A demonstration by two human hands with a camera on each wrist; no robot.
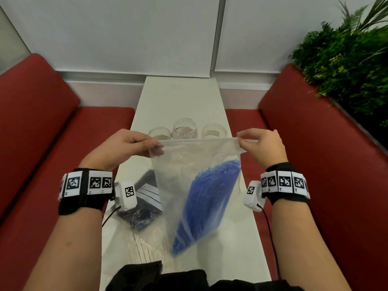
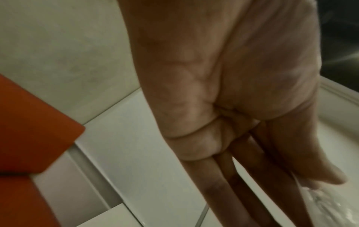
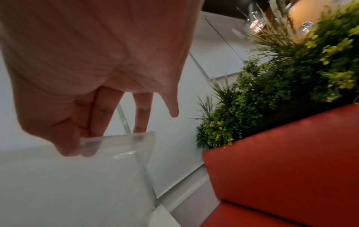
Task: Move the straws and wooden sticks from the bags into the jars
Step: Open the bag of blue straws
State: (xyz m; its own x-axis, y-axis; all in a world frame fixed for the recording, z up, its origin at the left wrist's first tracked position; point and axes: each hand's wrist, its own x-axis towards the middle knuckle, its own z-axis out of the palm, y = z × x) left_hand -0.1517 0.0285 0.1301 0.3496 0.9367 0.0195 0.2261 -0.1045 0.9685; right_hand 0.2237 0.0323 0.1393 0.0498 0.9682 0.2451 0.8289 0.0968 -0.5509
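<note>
A narrow white table (image 1: 178, 97) is running between two red bench seats (image 1: 42, 122), with green foliage (image 1: 346, 66) sitting behind the right-hand bench. At mid-table three clear jars are standing in a row: the middle jar (image 1: 184, 128) is looking empty, while the left jar (image 1: 160, 133) and the right jar (image 1: 214, 130) are each showing something pale and brownish low inside, too blurred to name.

A clear zip bag (image 1: 178, 175) is hanging upright in front of those jars and partly blocking the view of them. The left hand (image 1: 123, 148) is pinching the bag's top left corner between thumb and fingers, and the right hand (image 1: 262, 145) is pinching its top right corner the same way, so the sealed-looking top edge is stretching taut between them; whether the zip is open cannot be told. Inside, a bundle of blue straws (image 1: 205, 206) is leaning diagonally, its lower end near the bag's bottom.

On the table under the left wrist, a second zip bag holding dark straws (image 1: 142, 217) is lying flat, and nearer the person a bag of pale wooden sticks (image 1: 140, 248) is lying beside it.
</note>
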